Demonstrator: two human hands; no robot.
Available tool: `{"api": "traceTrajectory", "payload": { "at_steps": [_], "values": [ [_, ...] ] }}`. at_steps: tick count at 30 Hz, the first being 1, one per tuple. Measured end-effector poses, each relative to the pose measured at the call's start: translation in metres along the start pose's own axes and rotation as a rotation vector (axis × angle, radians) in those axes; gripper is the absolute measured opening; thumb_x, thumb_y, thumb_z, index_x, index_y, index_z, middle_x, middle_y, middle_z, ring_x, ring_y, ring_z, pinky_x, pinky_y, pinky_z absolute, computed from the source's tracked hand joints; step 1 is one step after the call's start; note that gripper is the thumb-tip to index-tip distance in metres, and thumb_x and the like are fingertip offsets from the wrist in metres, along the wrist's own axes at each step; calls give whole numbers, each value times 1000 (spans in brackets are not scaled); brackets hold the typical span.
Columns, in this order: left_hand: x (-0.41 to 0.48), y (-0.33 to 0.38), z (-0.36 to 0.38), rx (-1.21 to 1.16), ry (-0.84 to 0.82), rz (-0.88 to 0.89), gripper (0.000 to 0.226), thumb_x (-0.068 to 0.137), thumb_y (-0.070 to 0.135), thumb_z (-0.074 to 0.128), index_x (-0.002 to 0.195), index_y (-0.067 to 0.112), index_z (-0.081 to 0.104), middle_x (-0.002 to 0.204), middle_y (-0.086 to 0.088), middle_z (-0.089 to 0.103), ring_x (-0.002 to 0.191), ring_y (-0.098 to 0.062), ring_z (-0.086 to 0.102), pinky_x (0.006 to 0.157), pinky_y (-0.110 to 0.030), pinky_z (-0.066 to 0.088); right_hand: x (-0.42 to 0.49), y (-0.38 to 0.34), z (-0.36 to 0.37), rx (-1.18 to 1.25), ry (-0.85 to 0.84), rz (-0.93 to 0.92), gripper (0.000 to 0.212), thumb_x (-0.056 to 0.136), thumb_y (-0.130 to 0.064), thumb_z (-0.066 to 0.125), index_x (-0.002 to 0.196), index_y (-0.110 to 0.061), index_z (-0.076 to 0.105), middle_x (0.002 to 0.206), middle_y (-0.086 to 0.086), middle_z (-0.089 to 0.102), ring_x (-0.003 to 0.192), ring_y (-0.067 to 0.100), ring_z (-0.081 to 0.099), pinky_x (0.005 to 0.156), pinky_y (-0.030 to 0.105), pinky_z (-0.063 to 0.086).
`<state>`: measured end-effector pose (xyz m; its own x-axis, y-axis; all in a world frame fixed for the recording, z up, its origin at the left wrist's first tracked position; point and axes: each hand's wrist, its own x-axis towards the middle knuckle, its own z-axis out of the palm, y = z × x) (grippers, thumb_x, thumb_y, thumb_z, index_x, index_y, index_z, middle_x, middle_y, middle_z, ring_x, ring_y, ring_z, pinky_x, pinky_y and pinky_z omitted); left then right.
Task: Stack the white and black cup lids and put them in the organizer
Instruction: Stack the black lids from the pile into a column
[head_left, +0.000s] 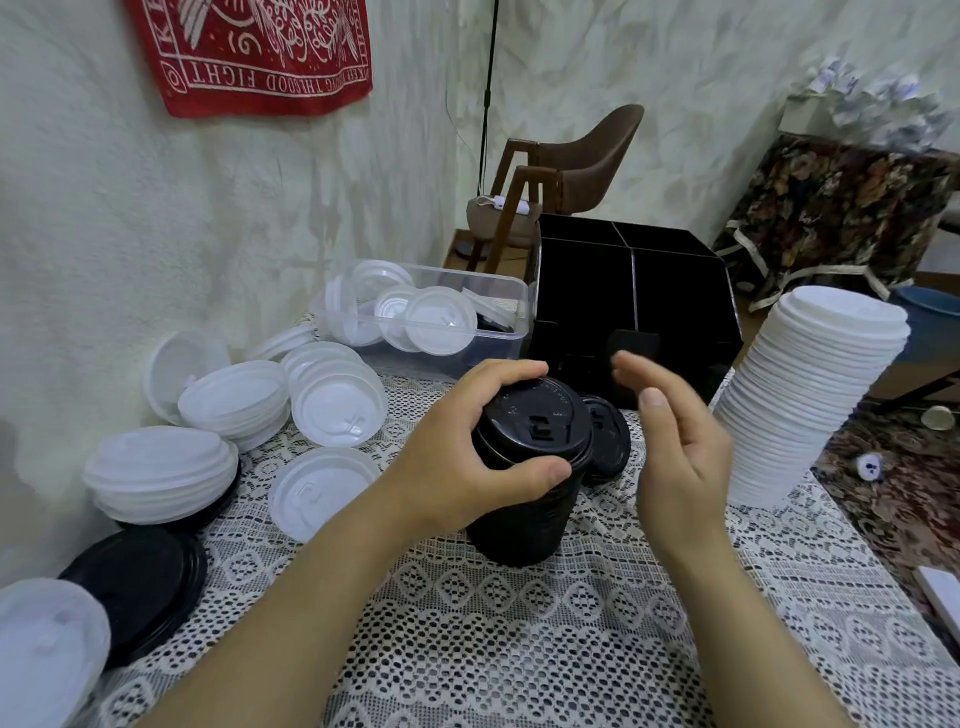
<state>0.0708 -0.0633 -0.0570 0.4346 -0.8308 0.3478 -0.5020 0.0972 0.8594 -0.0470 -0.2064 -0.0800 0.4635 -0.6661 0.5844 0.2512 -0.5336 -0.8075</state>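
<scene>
"Looking at the left grip (457, 447), what does it hold?" asks one.

"It holds the top of a stack of black lids (524, 519)," says the other. "The fingers curl over the far edge of the top lid. The thumb presses on the near edge."

"Where does that stack stand?"

"It stands upright on the desk (779, 587), about in the middle, on a lace cloth (519, 649)."

"And the right grip (680, 447)?"

"It is in the air just beside the stack, on its right side. Its fingers are spread and loose, and it holds nothing. It looks a bit blurred."

"Where is the organizer?"

"The black organizer (634, 291) sits at the back of the desk, behind both hands. Thin walls split it into boxes. It is dark inside, so I cannot tell what is in it."

"Are there white lids too?"

"Yes. A tall stack of white lids (810, 395) stands at the right edge of the desk, apart from the black stack. Piles of white lids (337, 410) lie on the left. More white ones lie in a clear tub (523, 312) just beside the organizer, on its left."

"Any more black ones?"

"A few loose black lids (608, 441) lie just behind the held stack. Another black pile (140, 582) lies at the near left of the desk."
</scene>
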Motion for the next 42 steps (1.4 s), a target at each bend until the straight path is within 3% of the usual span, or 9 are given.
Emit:
{"api": "traceTrajectory", "payload": {
  "at_steps": [3, 6, 10, 17, 22, 25, 30, 34, 42],
  "values": [
    [0, 0, 1, -1, 3, 2, 72, 63, 49, 73, 129, 32, 51, 123, 17, 55, 114, -3, 56, 93, -15, 44, 7, 15, -10, -139, 52, 151, 46, 84, -25, 48, 129, -32, 53, 131, -10, 56, 122, 1, 49, 107, 31, 41],
    [1, -1, 2, -5, 9, 12, 72, 63, 48, 73, 129, 30, 52, 123, 16, 55, 115, -4, 56, 93, -15, 44, 6, 22, -11, -246, -186, 240, 64, 83, -25, 62, 139, -41, 36, 144, -12, 37, 132, 2, 35, 114, 34, 31],
    [0, 0, 2, -17, 8, 14, 72, 63, 48, 73, 129, 29, 52, 123, 16, 55, 115, -4, 56, 92, -14, 44, 3, 30, -4, -410, -343, 309, 86, 83, -33, 74, 151, -29, 23, 151, -6, 27, 140, 11, 25, 114, 31, 26],
    [0, 0, 2, -22, 3, 5, 72, 62, 48, 73, 129, 30, 52, 123, 13, 57, 114, -5, 57, 92, -15, 45, 2, 33, -3, -641, -319, 308, 81, 83, -41, 69, 150, -22, 27, 147, 0, 35, 136, 17, 23, 111, 37, 26],
    [0, -1, 2, -20, 5, -2, 72, 61, 50, 73, 128, 33, 51, 122, 13, 57, 114, -5, 57, 92, -16, 45, 1, 36, -4, -608, -370, 315, 85, 86, -44, 67, 153, -31, 18, 157, -5, 16, 143, 13, 9, 117, 40, 17],
    [0, 0, 1, -18, 6, -4, 72, 61, 50, 73, 128, 34, 51, 123, 14, 57, 114, -4, 57, 91, -14, 45, 2, 38, -4, -699, -274, 363, 85, 85, -57, 57, 153, -23, 18, 149, 5, 28, 139, 23, 21, 115, 42, 26],
    [0, 0, 1, -17, 2, -8, 71, 61, 50, 73, 127, 35, 52, 122, 14, 58, 114, -4, 57, 91, -16, 46, 2, 38, -7, -508, -286, 346, 82, 85, -31, 69, 151, -36, 21, 151, -2, 32, 139, 13, 18, 113, 42, 24],
    [1, 0, 1, -9, 5, -9, 71, 61, 51, 73, 127, 36, 52, 121, 13, 59, 113, -6, 58, 93, -20, 47, 1, 39, -6, -634, -239, 377, 90, 84, -54, 64, 153, -26, 15, 155, 5, 23, 143, 22, 16, 116, 43, 21],
    [0, 0, 1, -10, 1, -17, 71, 61, 50, 74, 127, 36, 51, 121, 14, 59, 114, -7, 58, 95, -26, 48, 2, 33, -10, -391, -94, 350, 88, 71, -46, 81, 143, -32, 33, 128, -9, 49, 117, 15, 51, 99, 45, 48]
  ]
}}
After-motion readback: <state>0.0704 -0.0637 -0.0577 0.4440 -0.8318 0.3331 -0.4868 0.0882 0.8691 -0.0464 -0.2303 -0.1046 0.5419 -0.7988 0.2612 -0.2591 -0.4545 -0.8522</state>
